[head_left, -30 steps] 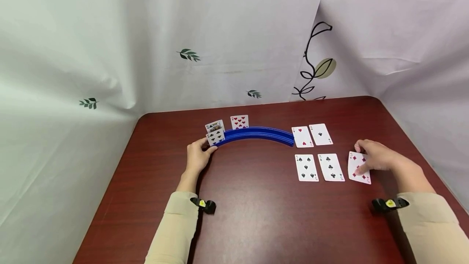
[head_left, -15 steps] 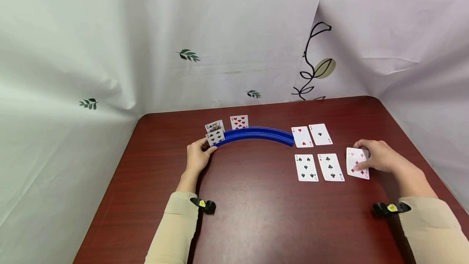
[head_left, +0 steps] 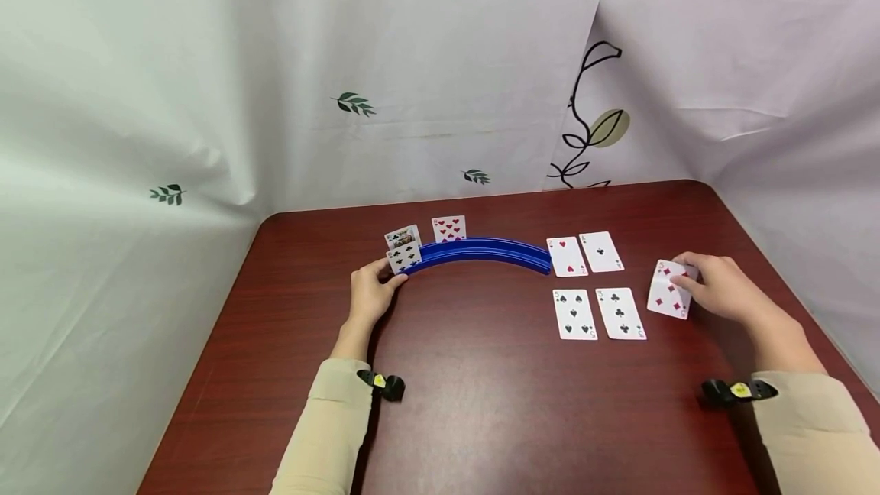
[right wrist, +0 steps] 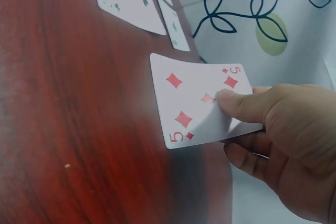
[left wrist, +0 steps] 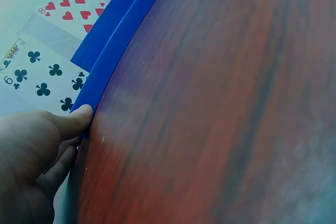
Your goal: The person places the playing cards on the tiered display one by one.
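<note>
My left hand (head_left: 371, 292) pinches the left end of a blue curved card holder (head_left: 484, 248), thumb on its front face in the left wrist view. A six of clubs (left wrist: 44, 80) stands in its front slot, beside the fingers. Behind it stands a king (head_left: 401, 236), partly covered. An eight of hearts (head_left: 449, 228) stands farther along the back slot. At the right, my right hand (head_left: 729, 289) pinches a five of diamonds (right wrist: 194, 119), thumb on its face and fingers beneath. The card is tilted and raised off the table in the right wrist view.
Face up on the dark red table (head_left: 495, 403) lie a two of hearts (head_left: 567, 257) by the holder's right end, an ace of clubs (head_left: 601, 252), a five of spades (head_left: 575, 315) and a three of clubs (head_left: 621, 314). A white curtain (head_left: 426, 59) hangs behind the table.
My right hand has picked the five of diamonds up off the table and moved it slightly away from me. The left hand and the holder have stayed in place.
</note>
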`<action>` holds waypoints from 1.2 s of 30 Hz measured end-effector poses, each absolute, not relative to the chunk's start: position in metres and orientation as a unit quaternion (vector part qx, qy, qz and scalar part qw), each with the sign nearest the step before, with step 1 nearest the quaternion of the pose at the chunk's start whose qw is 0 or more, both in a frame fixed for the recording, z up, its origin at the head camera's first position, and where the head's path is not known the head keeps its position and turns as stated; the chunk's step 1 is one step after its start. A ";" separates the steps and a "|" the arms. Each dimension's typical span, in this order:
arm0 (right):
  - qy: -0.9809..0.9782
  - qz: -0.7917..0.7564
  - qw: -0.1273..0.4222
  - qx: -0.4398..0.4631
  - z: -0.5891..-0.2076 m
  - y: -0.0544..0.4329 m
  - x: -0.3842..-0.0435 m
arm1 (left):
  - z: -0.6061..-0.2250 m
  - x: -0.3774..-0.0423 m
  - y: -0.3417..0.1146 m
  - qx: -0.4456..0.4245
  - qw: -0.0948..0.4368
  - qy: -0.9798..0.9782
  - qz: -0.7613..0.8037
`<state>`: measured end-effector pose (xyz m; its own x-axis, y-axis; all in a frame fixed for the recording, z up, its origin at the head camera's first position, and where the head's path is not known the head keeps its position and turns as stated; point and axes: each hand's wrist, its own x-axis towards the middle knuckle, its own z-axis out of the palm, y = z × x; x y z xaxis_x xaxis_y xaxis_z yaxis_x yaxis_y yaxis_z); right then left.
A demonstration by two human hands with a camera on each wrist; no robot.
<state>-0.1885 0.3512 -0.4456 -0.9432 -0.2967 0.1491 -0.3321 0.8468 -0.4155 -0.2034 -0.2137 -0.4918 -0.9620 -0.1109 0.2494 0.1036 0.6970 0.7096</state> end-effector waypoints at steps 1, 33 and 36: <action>-0.960 0.224 0.042 0.163 -0.445 0.351 -0.189 | -0.492 -0.203 -0.214 0.003 0.138 -0.911 -0.389; -0.937 0.245 0.187 0.163 -0.432 0.333 -0.193 | -0.493 -0.203 -0.212 0.000 0.147 -0.909 -0.390; -0.934 0.250 0.191 0.167 -0.431 0.330 -0.195 | -0.493 -0.204 -0.213 0.000 0.148 -0.908 -0.392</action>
<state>-0.1950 0.3298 -0.4306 -0.8707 -0.2172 0.4412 -0.4084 0.8192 -0.4027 -0.2036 -0.2127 -0.4930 -0.9561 -0.1159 0.2693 0.1166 0.6925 0.7119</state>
